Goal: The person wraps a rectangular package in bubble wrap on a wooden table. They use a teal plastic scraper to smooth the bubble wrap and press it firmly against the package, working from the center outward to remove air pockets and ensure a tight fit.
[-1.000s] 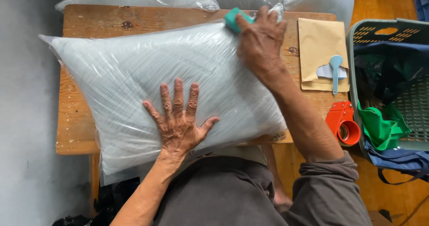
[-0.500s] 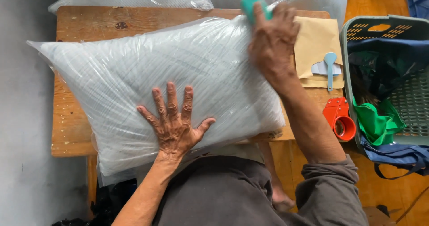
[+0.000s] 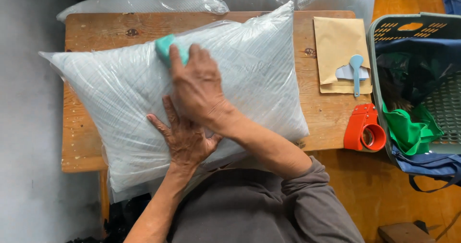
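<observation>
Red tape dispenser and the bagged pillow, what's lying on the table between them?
Nothing: in the head view, only bare wooden table separates the red tape dispenser from the bagged pillow.

A bagged pillow (image 3: 144, 103) lies across the tabletop (image 3: 326, 115), overhanging its near edge; the left hand (image 3: 185, 139) rests flat on the pillow's near half; the right hand (image 3: 199, 91) lies on it just beyond, partly over the left, pressing a small pad (image 3: 165, 48); right of the pillow lies an envelope (image 3: 338, 46) with a small scoop (image 3: 356, 72) on it; nearer, a tape dispenser (image 3: 365, 130) sits at the tabletop's corner; a basket (image 3: 384, 31) stands to the right; more bagged pillows (image 3: 144, 1) lie behind the tabletop
</observation>
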